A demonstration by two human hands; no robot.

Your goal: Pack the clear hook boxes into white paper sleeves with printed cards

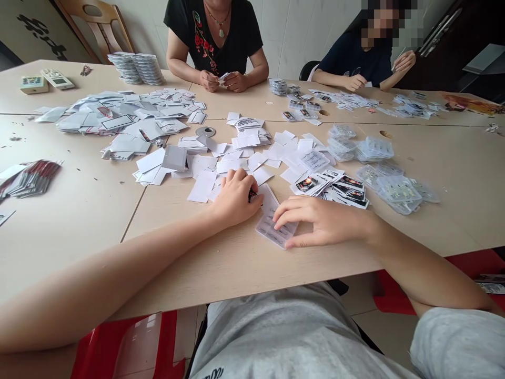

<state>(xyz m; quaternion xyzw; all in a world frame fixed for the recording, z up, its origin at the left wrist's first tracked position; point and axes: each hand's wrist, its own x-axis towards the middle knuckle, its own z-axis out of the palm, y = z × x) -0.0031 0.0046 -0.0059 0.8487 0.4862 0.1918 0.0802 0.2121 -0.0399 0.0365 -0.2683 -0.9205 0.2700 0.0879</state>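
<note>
My left hand [239, 197] is curled over the white papers in front of me, its thumb and fingers closing on a small card [252, 195] with dark print, mostly hidden. Just right of it, a clear plastic compartment box [271, 231] lies flat near the table edge, small dark pieces inside. A white slip [270, 198] lies at the box's far end. Over the box's right side, my right hand [319, 218] has its fingers spread, the tips at its surface. Beyond that hand is a pile of printed cards [343, 189] with black and orange pictures.
Loose white cards [236, 152] cover the middle of the table [189, 252]. More clear boxes [398, 189] are stacked at right. A large paper heap [118, 113] and a tape roll [205, 131] lie farther back. Two people [215, 37] sit across, handling small items.
</note>
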